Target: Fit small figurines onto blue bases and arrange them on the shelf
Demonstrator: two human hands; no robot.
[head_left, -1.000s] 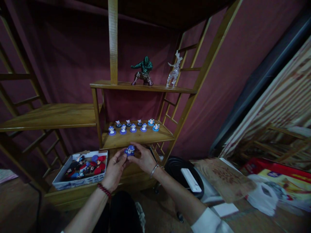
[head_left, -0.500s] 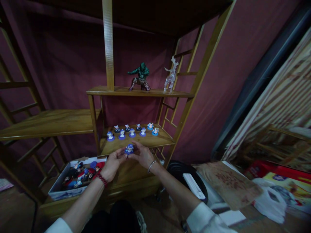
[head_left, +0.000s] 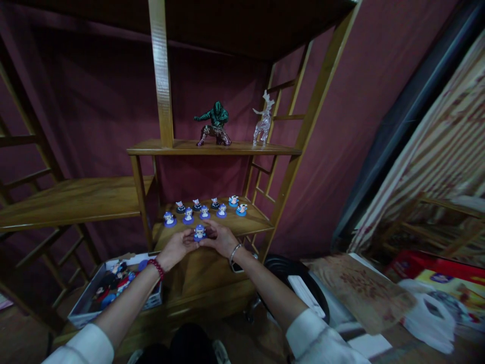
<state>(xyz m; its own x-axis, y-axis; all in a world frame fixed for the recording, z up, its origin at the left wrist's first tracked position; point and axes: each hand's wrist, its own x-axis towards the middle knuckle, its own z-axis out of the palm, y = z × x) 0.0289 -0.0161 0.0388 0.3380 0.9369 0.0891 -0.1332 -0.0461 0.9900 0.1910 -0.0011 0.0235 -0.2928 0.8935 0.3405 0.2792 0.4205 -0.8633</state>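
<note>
Between my two hands is a small purple and white figurine on a round purple base, held upright at the front edge of the low shelf. My left hand grips it from the left with its fingertips. From the right, my right hand closes thumb and fingers on the same figurine. Just behind stand several similar purple figurines in a row. Further back are dark-based figurines, and at the right end two blue-based ones.
A box of mixed figurines stands at lower left. On the upper shelf are a green crouching statue and a clear deer figure. Right of the cabinet lie a white strip-shaped object, a brown sheet and a plastic bag.
The view has shifted slightly, so the shelves sit a little lower and further left. Both hands still hold the figurine, which now looks more upright and closer to the shelf's front edge.
</note>
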